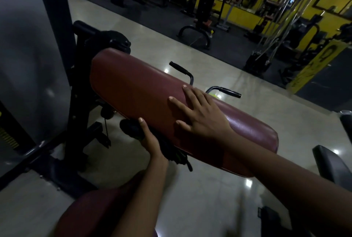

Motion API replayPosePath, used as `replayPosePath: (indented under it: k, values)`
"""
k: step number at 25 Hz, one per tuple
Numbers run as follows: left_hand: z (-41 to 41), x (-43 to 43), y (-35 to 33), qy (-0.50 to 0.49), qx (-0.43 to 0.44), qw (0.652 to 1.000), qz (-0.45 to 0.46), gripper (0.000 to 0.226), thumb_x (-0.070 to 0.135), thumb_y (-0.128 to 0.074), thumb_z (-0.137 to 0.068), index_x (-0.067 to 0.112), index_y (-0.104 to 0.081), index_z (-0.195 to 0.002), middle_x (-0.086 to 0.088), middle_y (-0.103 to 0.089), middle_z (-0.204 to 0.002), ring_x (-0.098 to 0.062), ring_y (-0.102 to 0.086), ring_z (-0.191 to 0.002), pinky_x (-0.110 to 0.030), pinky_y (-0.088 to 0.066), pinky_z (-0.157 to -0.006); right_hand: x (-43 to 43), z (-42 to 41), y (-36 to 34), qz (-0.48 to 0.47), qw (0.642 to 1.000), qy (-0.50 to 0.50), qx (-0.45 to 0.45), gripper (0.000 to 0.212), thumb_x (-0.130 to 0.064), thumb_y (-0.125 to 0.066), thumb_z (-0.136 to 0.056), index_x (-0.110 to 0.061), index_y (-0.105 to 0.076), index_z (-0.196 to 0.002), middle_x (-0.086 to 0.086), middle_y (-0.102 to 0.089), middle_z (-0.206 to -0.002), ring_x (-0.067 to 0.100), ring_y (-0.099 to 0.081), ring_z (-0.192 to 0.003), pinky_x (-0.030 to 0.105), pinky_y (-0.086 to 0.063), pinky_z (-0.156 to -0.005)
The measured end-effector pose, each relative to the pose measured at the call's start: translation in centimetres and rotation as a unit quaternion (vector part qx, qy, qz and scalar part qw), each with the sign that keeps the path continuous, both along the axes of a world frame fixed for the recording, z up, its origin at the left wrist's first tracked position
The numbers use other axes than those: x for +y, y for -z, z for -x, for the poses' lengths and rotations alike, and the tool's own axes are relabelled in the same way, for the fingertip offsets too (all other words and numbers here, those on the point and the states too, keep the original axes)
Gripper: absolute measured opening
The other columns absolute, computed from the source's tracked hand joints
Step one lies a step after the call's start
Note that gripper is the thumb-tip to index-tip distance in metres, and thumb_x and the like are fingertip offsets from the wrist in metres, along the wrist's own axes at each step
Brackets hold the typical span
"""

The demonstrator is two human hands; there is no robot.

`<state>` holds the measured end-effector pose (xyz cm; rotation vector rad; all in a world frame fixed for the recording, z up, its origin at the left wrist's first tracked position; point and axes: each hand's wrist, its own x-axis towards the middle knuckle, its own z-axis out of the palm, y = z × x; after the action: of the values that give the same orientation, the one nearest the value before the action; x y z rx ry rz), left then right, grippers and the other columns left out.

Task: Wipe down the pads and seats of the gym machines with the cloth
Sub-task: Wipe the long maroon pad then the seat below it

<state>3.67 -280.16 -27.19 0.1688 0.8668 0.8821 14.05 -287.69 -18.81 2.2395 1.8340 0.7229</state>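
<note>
Long maroon pad slants across view. R hand lies flat on its top near the far long edge, fingers straight & spread, holding nothing. L hand at pad's near long edge grips dark cloth, bunched btwn palm & that edge.

Right hand on pad; cloth (left hand) alongside.

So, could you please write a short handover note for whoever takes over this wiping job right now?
Right hand: open, lying flat on top of the maroon pad.
Left hand: holds the dark cloth against the pad's near edge.
Done: the picture does not show how much of the pad has been wiped.
Left: probably the rest of this pad, the lower maroon seat, then the other machines.
</note>
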Motion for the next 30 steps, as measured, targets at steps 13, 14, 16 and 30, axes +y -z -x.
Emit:
replayPosePath:
  k: [13, 14, 16, 30]
  values:
    - [3.9, -5.5, -0.9, 0.213, 0.117, 0.969, -0.042, 0.104, 0.081, -0.062, -0.054, 0.014, -0.048, -0.133, -0.009, -0.053, -0.135, -0.032, -0.053, -0.119, -0.047, -0.041, -0.104, -1.8, 2.9, -1.4, 0.006, 0.992, 0.045, 0.114, 0.057, -0.048, -0.032, -0.093, -0.029, -0.025, -0.147, 0.012, -0.02, -0.155, 0.028, -0.019, -0.143, 0.045, -0.011, -0.116]
    - [4.6, -5.1, -1.0, 0.233, 0.14, 0.961, -0.051, 0.096, 0.077, -0.06, -0.062, 0.012, -0.05, -0.132, -0.009, -0.053, -0.134, -0.032, -0.053, -0.119, -0.046, -0.041, -0.104, -2.5, 4.1, -0.9, -0.026, 0.986, 0.036, 0.159, 0.053, -0.042, -0.037, -0.093, -0.025, -0.035, -0.143, 0.01, -0.028, -0.153, 0.027, -0.023, -0.142, 0.043, -0.009, -0.116]
    - [6.3, -4.0, -0.3, 0.265, 0.158, 0.948, -0.076, 0.104, 0.084, -0.06, -0.051, 0.012, -0.056, -0.126, -0.011, -0.059, -0.127, -0.031, -0.058, -0.112, -0.045, -0.044, -0.102, -4.0, 7.2, 0.3, -0.118, 0.95, 0.021, 0.288, 0.04, -0.032, -0.043, -0.093, -0.019, -0.055, -0.128, 0.008, -0.049, -0.14, 0.023, -0.039, -0.134, 0.036, -0.017, -0.114]
    - [19.2, -3.9, -3.4, 0.341, 0.144, 0.911, -0.18, 0.059, 0.052, -0.034, -0.094, 0.013, -0.044, -0.137, -0.004, -0.053, -0.128, -0.022, -0.047, -0.126, -0.033, -0.037, -0.099, -3.9, 21.8, 7.4, -0.252, 0.436, 0.202, 0.84, 0.033, -0.015, -0.058, -0.089, -0.018, -0.053, -0.122, 0.004, -0.062, -0.104, 0.019, -0.06, -0.09, 0.025, -0.05, -0.073]
